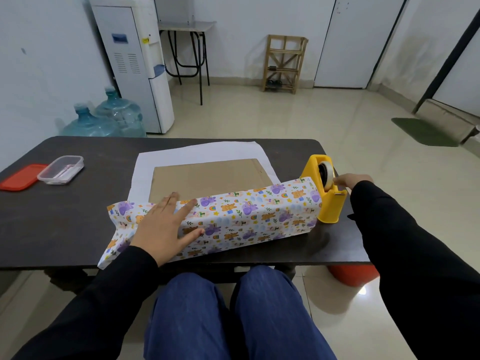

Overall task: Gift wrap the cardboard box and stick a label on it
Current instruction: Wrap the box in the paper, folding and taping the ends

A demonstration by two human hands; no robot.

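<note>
Under the flat, straight fingers [170, 203] of my left hand [162, 224], I am pressing a flap of glossy cartoon-printed wrapping paper [246, 216] down over the near edge of the flat brown cardboard box [207, 178]. That box is lying mid-counter on the paper's matte white underside [197, 152]. My right hand [353, 179] is reaching to the roll of clear tape [327, 172] in the chunky yellow plastic dispenser [330, 206], just beside the paper's right end. Its fingertips [337, 181] are touching the roll, but I cannot tell whether they are pinching the tape end. I am judging the wrap as barely begun: one side is folded over, most of the dull cardboard is showing bare, nothing is looking taped, both ends are gaping open, and no label is showing. Further out on the dark counter [65, 216], a clear plastic tub [61, 169] is sitting just beside its red lid [19, 176].
</note>
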